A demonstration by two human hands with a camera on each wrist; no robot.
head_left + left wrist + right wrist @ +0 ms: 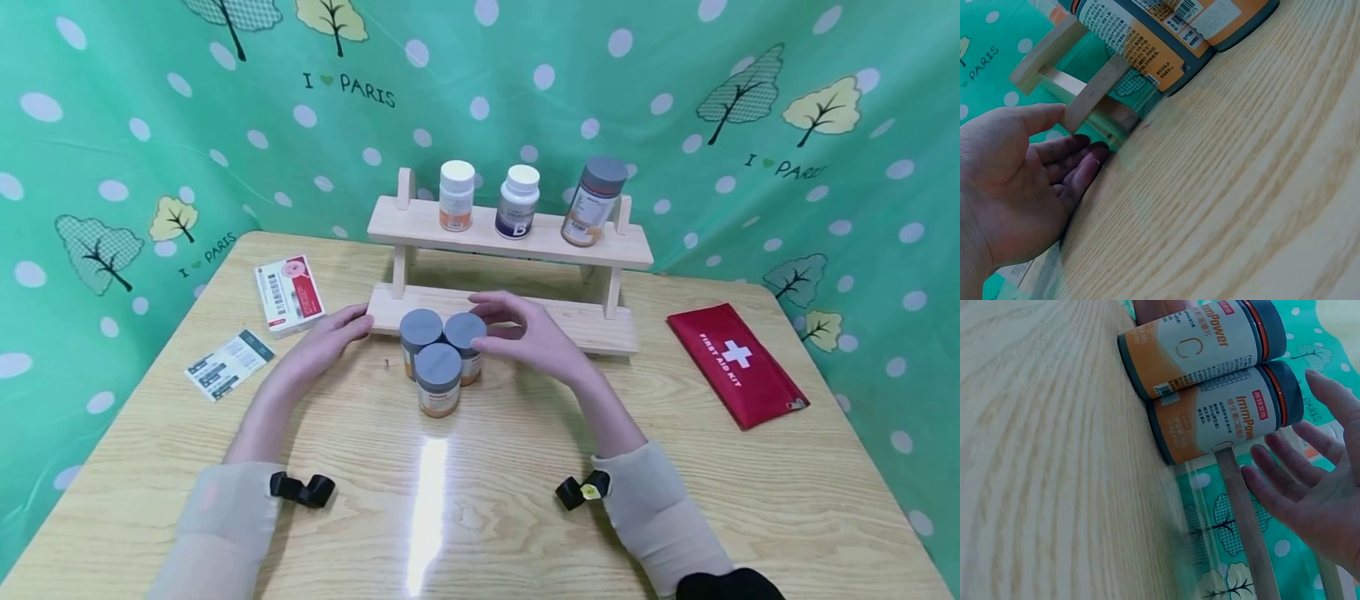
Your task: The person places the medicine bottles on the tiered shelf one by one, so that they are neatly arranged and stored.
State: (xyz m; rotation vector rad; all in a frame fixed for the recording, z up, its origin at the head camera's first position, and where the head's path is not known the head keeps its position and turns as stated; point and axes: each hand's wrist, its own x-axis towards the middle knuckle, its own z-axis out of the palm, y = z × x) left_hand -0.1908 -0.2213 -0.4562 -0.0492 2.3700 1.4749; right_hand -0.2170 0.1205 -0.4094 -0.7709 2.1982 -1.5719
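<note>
Three grey-lidded supplement jars (438, 379) stand upright, clustered in front of a two-tier wooden shelf (517, 327). At the left end of the lower board, my left hand (330, 337) holds the corner between thumb and bent fingers, also visible in the left wrist view (1022, 169). My right hand (528, 333) is beside the right rear jar (467, 329), thumb close to its lid, fingers spread over the lower board. In the right wrist view the right hand (1316, 475) has nothing in its palm. Whether its thumb touches the jar I cannot tell.
On the upper tier stand a white-capped bottle (456, 196), a second white-capped bottle (517, 202) and a brown grey-lidded jar (594, 202). A medicine box (288, 293) and a printed card (230, 364) lie left. A red first aid pouch (737, 364) lies right.
</note>
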